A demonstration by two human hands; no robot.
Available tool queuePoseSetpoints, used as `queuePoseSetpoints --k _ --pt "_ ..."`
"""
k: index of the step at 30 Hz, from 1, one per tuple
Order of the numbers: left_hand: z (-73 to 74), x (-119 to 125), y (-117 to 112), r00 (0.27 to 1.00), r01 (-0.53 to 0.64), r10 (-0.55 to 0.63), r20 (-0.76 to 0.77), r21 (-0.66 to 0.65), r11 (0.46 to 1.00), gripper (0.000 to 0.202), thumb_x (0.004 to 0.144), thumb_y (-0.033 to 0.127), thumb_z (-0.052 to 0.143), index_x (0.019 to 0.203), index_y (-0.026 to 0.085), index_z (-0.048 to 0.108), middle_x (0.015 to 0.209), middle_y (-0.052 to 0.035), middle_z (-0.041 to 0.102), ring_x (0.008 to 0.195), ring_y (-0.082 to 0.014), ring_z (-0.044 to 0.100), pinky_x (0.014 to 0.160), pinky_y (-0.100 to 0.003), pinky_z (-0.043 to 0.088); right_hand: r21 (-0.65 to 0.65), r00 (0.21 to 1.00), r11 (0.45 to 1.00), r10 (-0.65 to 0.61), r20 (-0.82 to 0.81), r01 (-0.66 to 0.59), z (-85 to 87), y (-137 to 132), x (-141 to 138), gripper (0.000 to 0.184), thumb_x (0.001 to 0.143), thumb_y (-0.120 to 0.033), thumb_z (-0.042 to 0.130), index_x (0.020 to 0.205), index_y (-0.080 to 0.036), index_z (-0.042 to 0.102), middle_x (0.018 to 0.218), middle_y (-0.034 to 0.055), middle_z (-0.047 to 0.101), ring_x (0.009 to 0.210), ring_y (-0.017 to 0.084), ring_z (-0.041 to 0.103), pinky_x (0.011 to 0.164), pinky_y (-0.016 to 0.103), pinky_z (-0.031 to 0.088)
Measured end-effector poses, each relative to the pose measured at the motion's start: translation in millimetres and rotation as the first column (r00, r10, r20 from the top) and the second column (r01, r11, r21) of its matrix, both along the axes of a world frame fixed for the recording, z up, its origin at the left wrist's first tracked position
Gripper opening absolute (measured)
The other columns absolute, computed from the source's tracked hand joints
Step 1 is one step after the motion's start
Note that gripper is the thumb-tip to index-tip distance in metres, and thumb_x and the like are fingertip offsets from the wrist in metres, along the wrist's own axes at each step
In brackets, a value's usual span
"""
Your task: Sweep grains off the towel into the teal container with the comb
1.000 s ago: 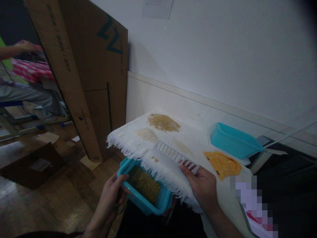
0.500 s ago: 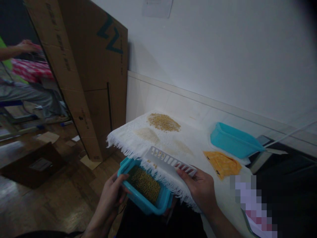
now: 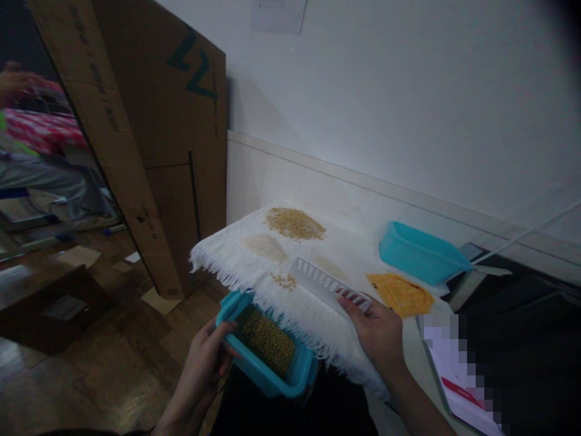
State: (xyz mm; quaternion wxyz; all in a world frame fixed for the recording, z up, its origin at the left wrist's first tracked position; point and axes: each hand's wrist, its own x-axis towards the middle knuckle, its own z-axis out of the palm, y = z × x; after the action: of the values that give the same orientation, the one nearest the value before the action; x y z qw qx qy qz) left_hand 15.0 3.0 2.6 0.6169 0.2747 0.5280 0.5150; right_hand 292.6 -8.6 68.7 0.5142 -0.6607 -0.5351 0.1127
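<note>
Head camera shows blurred carton lettering [image 3: 95, 69] beyond the bean tub [image 3: 263, 373].

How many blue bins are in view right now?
2. One blue bin, holding beans, is in the left hand, at the edge of the white cloth; the second blue bin is on the right, beyond the yellow cloth. I see no others.

I can read no word with certainty from my camera. On the tall cardboard box [image 3: 167, 127] I see a large teal zigzag mark [image 3: 193, 63], similar to letters, but I cannot tell which. Its narrow side carries dark printed characters [image 3: 96, 71], too blurred for me. The white label [image 3: 66, 307] on the low brown box [image 3: 27, 324] and the wall paper [image 3: 278, 15] are also unreadable.
</note>
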Motion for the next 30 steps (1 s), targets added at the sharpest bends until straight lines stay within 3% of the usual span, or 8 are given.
queuePoseSetpoints --k 20,30 --pt "5.3 0.2 0.3 1.0 -0.011 0.01 -0.011 -0.013 1.0 0.029 0.062 0.045 0.076 0.062 0.023 0.058 0.035 0.0028 0.058 0.022 -0.0049 0.03 0.029 -0.016 0.017 -0.029 1.0 0.999 -0.014 0.015 0.015 3.6 -8.2 4.1 0.031 0.075 -0.052 0.073 0.079 -0.024 0.083 0.078 0.0059 0.082 0.074 0.03 0.078 0.065 0.036 0.063" --pt "6.3 0.0 -2.1 1.0 -0.012 0.012 -0.001 -0.002 1.0 0.03 0.062 0.045 0.077 0.061 0.022 0.057 0.036 0.0042 0.056 0.023 -0.0039 0.031 0.028 -0.015 0.016 -0.079 0.998 0.996 0.05 0.044 -0.047 0.6 -12.9 13.0 0.032 0.077 -0.053 0.074 0.085 -0.024 0.085 0.085 0.0067 0.082 0.08 0.031 0.079 0.068 0.036 0.064"
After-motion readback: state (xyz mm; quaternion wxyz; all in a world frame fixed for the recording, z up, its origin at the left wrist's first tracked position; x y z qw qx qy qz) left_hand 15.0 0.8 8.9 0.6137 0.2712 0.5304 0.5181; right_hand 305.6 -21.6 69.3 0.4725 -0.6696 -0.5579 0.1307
